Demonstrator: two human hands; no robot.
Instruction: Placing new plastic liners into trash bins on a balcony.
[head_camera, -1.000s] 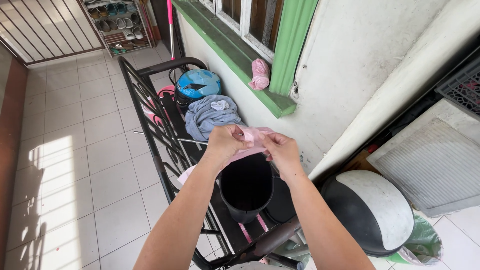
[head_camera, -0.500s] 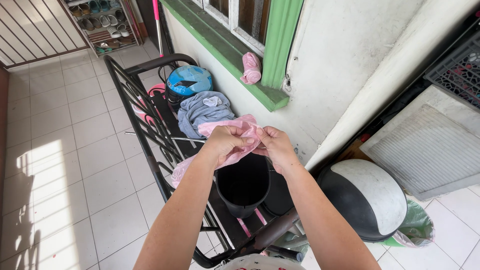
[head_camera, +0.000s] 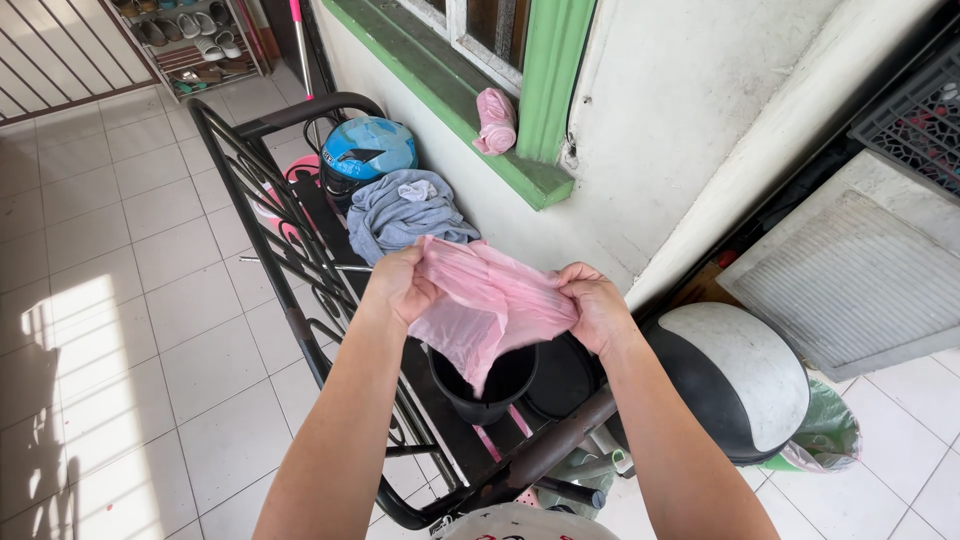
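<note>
Head view: a pink bag (head_camera: 487, 300) is held spread between both hands, just above a black bin (head_camera: 487, 385) on a dark metal bench (head_camera: 300, 330). The left hand (head_camera: 400, 285) is closed in a pinch on the bag's left edge; the right hand (head_camera: 598, 308) is closed on its right edge. The bag's lower tip hangs into the bin mouth. The step in hand is judged to be opening the bag out over the bin; next, the mouth would need to be parted and the rim lined up with the bin's rim.

Nearby: grey cloth (head_camera: 405, 212) and blue helmet (head_camera: 367, 148) further along the bench, a black-and-white helmet (head_camera: 735, 375) just right of the bin, a rolled pink bag (head_camera: 495, 122) on the green sill (head_camera: 450, 100). The bin mouth is not blocked by anything.
</note>
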